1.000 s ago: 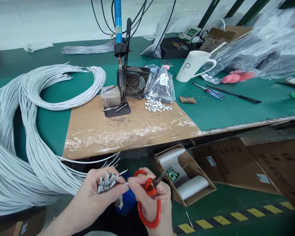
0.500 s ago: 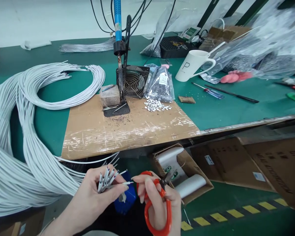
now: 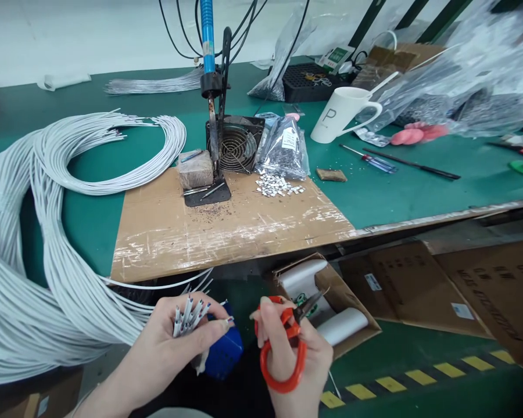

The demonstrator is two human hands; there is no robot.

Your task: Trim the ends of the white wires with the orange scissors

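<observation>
My left hand [image 3: 174, 342] is closed round a bunch of white cable ends [image 3: 189, 316], whose cut tips point up and show small dark inner wires. Its thumb and forefinger pinch one cable near the tip. In my right hand [image 3: 294, 354] is a pair of scissors [image 3: 283, 377] with red handles, the blades pointing up and away to the right, apart from the cables. Behind the left hand, a blue container [image 3: 226, 351] is partly hidden. The held cables seem to run from the large white cable coil [image 3: 70, 278] on the left.
On the bench, a soldering iron [image 3: 208, 52] stands over a cardboard sheet [image 3: 165, 244], near a small fan [image 3: 237, 148] and small white pieces [image 3: 279, 186]. A white mug [image 3: 337, 116] and screwdriver [image 3: 370, 159] lie farther right. Below the edge sits an open carton [image 3: 361, 339].
My right hand has moved right with the scissors, away from the cable tips. The left thumb and forefinger now cover more of the single cable, whose end no longer sticks out far.
</observation>
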